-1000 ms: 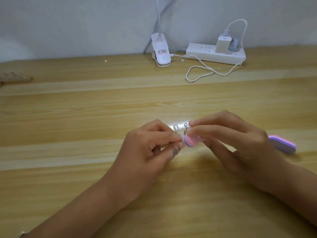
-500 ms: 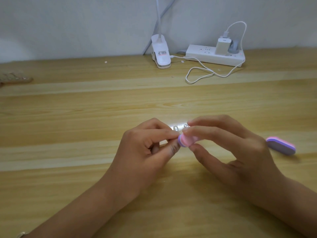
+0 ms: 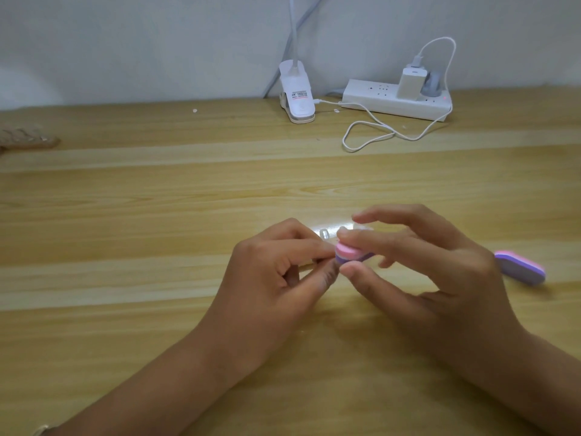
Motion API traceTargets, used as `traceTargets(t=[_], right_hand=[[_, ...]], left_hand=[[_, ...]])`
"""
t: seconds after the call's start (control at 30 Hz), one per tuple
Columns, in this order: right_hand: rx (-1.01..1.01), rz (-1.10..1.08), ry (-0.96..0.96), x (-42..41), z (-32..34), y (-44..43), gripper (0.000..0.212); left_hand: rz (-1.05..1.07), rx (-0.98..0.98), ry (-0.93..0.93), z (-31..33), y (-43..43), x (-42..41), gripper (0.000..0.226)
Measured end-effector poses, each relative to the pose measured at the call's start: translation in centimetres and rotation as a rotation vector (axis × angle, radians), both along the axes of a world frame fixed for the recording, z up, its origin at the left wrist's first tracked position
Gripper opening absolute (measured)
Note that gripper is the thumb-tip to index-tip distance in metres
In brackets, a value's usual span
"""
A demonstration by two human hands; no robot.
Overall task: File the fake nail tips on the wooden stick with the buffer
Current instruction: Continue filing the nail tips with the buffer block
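My left hand (image 3: 276, 275) pinches the stick of clear fake nail tips (image 3: 324, 233) between thumb and forefinger; the stick itself is mostly hidden and only a couple of clear tips show above the fingers. My right hand (image 3: 418, 265) holds a small pink and purple buffer (image 3: 347, 253) between thumb and fingers, its end against the tips right beside my left fingertips. Both hands hover just over the middle of the wooden table (image 3: 157, 215).
A second pink and purple buffer (image 3: 520, 267) lies on the table to the right of my right hand. At the back stand a white clip lamp base (image 3: 297, 96), a white power strip (image 3: 396, 99) with a charger, and a looping white cable (image 3: 371, 133). Another strip of nail tips (image 3: 26, 138) lies far left.
The buffer has slid slightly left along the tips and my right hand's fingers have lifted and spread. My left hand stays in place.
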State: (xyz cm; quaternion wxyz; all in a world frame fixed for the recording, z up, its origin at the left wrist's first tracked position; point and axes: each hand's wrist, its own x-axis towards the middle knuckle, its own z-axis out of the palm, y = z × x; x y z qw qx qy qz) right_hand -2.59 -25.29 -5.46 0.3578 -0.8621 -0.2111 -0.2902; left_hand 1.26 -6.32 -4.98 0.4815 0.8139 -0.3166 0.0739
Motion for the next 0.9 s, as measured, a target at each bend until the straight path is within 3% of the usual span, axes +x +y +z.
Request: traceTargets(t=[0.17,0.47,0.63,0.9], right_hand=[[0.02,-0.022,-0.021,0.1,-0.1,0.2,0.02],[0.185,0.133,0.177,0.4,0.3,-0.5,0.027],[0.288,0.133,0.255,0.7,0.3,-0.9,0.043],[0.061,0.139,0.187,0.9,0.0,-0.6,0.039]], left_hand=[[0.029,-0.04,0.024,-0.1,0.0,0.1,0.012],[0.014,-0.064,0.027,-0.1,0.0,0.2,0.011],[0.019,-0.074,0.041,-0.1,0.0,0.3,0.008],[0.021,-0.088,0.048,-0.1,0.0,0.2,0.01]])
